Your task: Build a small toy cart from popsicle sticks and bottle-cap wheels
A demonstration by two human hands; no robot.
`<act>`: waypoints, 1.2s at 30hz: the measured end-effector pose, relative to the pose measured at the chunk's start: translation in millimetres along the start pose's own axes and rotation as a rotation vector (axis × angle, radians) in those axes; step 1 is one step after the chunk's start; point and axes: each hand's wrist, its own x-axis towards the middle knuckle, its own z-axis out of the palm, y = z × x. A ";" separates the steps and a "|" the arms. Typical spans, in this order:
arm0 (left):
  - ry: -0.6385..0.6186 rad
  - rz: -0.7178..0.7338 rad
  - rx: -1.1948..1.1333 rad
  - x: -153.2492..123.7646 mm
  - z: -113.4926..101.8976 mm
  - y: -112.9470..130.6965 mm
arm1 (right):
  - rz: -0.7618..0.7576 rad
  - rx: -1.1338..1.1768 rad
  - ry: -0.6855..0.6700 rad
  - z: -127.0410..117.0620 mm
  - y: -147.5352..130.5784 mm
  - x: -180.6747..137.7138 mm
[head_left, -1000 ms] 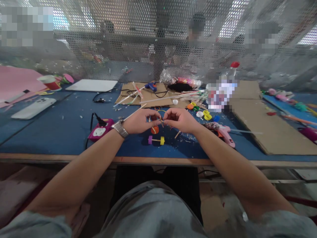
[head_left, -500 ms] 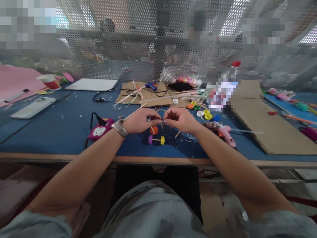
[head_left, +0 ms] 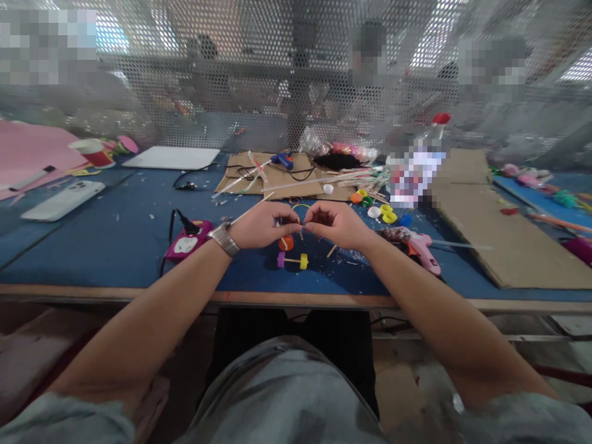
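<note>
My left hand, a metal watch at its wrist, is closed in a pinch around a thin wooden stick whose short end shows below the fingertips. My right hand also pinches, its fingertips almost touching the left ones; what it grips is too small to make out. Another pale stick juts out behind my left hand. Under the left fingers is an orange bottle cap, partly hidden. A purple cap and a yellow cap joined by a stick lie on the table nearer me.
A purple power socket with a plug stands left of my hands. To the right lie a pink glue gun, several loose caps and cardboard. A blue glue gun rests on cardboard behind; a phone lies far left.
My hands stay almost in place, fingertips still together. The orange cap has shifted slightly left, and less of the short stick shows below the fingers.
</note>
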 end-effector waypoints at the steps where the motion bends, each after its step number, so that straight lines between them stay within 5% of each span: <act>1: 0.012 -0.003 0.005 0.0 -0.5 -0.4 | -0.017 -0.032 0.033 -1.8 -1.4 -0.8; 5: 0.085 -0.035 0.035 0.4 -4.1 -4.0 | -0.087 -0.149 0.091 -11.2 -10.1 -6.1; 11: 0.166 -0.060 0.086 1.1 -10.2 -10.0 | -0.120 -0.228 -0.312 -7.1 -17.9 -10.9; 17: 0.176 -0.045 0.096 1.7 -10.5 -13.9 | -0.098 -0.279 -0.479 2.1 -15.3 -10.1; 36: -0.063 -0.016 0.005 -2.8 -35.0 -13.5 | -0.177 -0.229 -0.475 -11.3 3.3 -2.3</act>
